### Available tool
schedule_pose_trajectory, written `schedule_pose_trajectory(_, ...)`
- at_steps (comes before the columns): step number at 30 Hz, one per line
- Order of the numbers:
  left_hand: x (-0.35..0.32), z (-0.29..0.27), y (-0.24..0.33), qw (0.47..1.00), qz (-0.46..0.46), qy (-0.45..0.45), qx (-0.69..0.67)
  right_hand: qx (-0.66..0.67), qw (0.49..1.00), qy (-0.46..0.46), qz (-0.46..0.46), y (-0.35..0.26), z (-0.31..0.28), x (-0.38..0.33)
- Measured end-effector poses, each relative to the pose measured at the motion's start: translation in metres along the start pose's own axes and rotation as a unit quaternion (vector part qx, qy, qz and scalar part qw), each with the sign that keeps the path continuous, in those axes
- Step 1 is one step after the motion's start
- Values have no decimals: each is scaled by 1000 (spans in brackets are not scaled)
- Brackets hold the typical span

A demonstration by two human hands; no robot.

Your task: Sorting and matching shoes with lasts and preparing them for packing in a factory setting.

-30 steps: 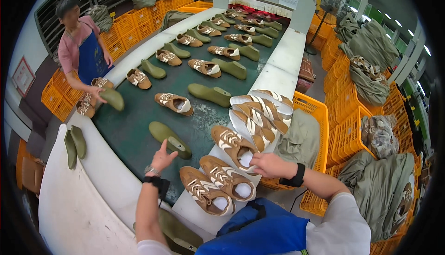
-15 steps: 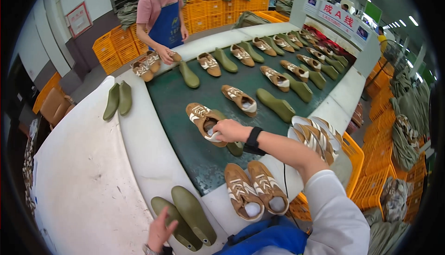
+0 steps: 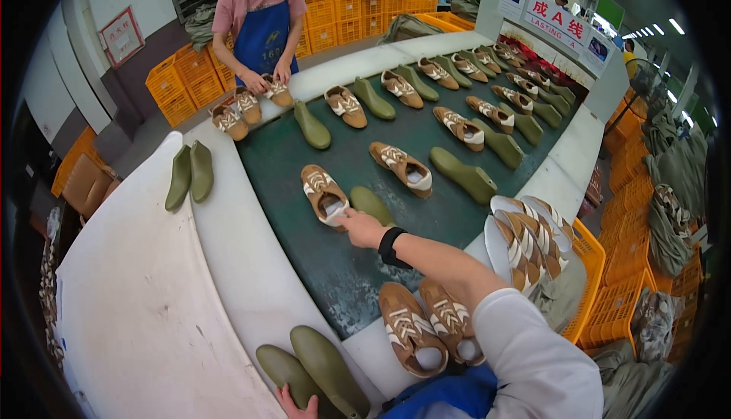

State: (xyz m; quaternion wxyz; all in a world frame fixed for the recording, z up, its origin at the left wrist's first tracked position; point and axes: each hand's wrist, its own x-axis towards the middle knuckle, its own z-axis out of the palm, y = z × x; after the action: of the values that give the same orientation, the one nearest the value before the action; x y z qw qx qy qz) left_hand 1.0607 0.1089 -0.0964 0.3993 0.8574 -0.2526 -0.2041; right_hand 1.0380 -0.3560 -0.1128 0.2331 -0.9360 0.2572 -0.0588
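My right hand [image 3: 362, 228] pinches the heel of a brown sneaker with white stripes and laces [image 3: 321, 189], over the dark green belt. Just right of that shoe a green shoe last [image 3: 370, 204] lies on the belt, partly hidden by my hand. At the lower edge my left hand [image 3: 298, 407] has its fingers apart against the near end of a green last [image 3: 285, 369]; the picture's edge cuts it off. A second last [image 3: 324, 362] lies alongside. Two sneakers [image 3: 411, 327] stand by my apron, the right one partly covered by my arm.
Sneakers and lasts line the green belt [image 3: 304, 259]. Across it, a person in a blue apron [image 3: 263, 38] handles a sneaker. Brown and white shoe parts [image 3: 529, 240] are stacked at right, near orange crates [image 3: 585, 270]. Two more lasts [image 3: 190, 174] lie at far left.
My right hand has moved the sneaker slightly left and away, uncovering more of the last beside it. My left hand has lowered onto a last. The other person now has both hands at a sneaker.
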Motion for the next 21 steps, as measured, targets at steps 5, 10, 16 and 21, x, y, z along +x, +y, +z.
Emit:
schedule_pose_trajectory(5,3,4,-6,998,33,54,30,157,922,-306,-178,-131,26,-93)
schedule_pose_trajectory(10,6,6,-23,996,-48,12,-80,65,899,-337,-271,-199,69,-195)
schedule_pose_trajectory(16,-2,5,-28,998,-26,28,-56,76,940,-290,-166,-206,69,-210)
schedule_pose_trajectory(21,-6,5,-31,997,1,66,-34,8,969,-227,-102,-188,63,-190)
